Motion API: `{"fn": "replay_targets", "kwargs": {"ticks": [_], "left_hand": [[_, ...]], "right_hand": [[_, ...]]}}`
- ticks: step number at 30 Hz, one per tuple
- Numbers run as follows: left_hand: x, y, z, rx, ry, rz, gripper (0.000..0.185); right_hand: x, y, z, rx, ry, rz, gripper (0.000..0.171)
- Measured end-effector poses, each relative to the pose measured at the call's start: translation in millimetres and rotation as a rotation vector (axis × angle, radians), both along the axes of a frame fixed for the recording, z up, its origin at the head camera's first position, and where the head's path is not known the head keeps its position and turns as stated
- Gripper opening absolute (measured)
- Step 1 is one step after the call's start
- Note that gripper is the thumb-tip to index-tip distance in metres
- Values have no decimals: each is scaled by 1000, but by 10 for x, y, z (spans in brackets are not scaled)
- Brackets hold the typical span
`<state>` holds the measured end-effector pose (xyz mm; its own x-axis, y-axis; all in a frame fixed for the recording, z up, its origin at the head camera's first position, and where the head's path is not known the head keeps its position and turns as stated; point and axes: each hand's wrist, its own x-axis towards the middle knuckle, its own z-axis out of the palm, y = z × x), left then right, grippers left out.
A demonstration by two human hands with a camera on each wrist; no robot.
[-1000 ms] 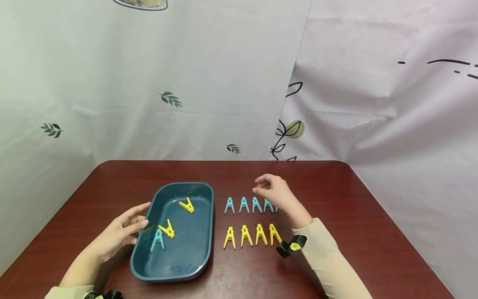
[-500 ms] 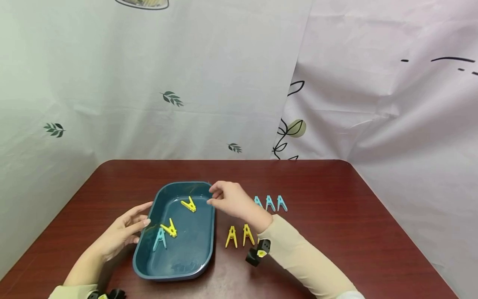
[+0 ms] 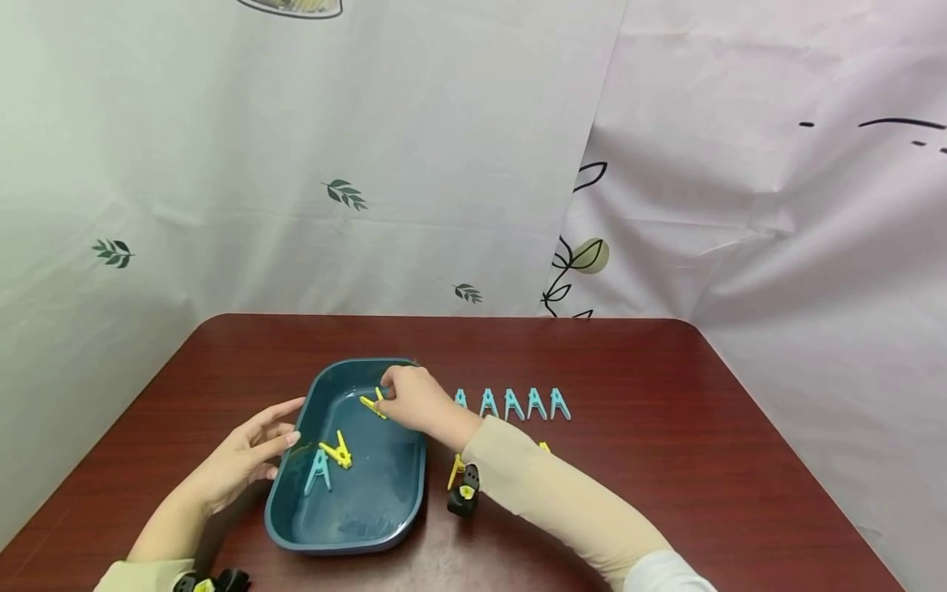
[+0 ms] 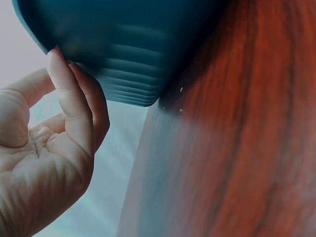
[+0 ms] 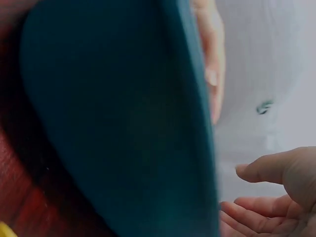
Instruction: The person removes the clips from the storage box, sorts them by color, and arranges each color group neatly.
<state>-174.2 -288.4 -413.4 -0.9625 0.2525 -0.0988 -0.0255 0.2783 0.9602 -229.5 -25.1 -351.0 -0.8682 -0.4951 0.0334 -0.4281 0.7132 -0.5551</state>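
The left hand [image 3: 229, 469], relaxed, touches the left rim of the tray [image 3: 370, 518], inside it lie one blue clip [image 3: 317, 470] and two yellow clips [image 3: 341, 455], the right hand [image 3: 417, 400], released, is above its right side, and five blue clips [image 3: 513, 405] lie to the tray's right.

Beige sleeves [image 3: 562, 503]; black wrist cameras [image 3: 462, 503], yellow patches [image 3: 467, 492].

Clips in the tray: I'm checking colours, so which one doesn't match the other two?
The light-blue clip in the tray, nearest the left hand. The others are yellow: the middle clip beside it and the far clip by the right hand.
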Motion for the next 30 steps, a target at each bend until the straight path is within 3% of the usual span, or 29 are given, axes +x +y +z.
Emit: {"fn": "replay_targets", "kwargs": {"ticks": [4, 10, 21, 30], "left_hand": [[-5, 8, -5, 3, -4, 2, 59], [-6, -3, -21, 19, 4, -10, 56], [-3, -4, -23, 29, 3, -7, 54], [-7, 2, -18, 30, 11, -16, 55]], "right_hand": [[-40, -100, -112, 27, -5, -28, 34], [-89, -223, -236, 35, -25, -80, 18], [-140, -359, -364, 81, -42, -107, 43], [-149, -394, -408, 204, -4, -99, 40]]}}
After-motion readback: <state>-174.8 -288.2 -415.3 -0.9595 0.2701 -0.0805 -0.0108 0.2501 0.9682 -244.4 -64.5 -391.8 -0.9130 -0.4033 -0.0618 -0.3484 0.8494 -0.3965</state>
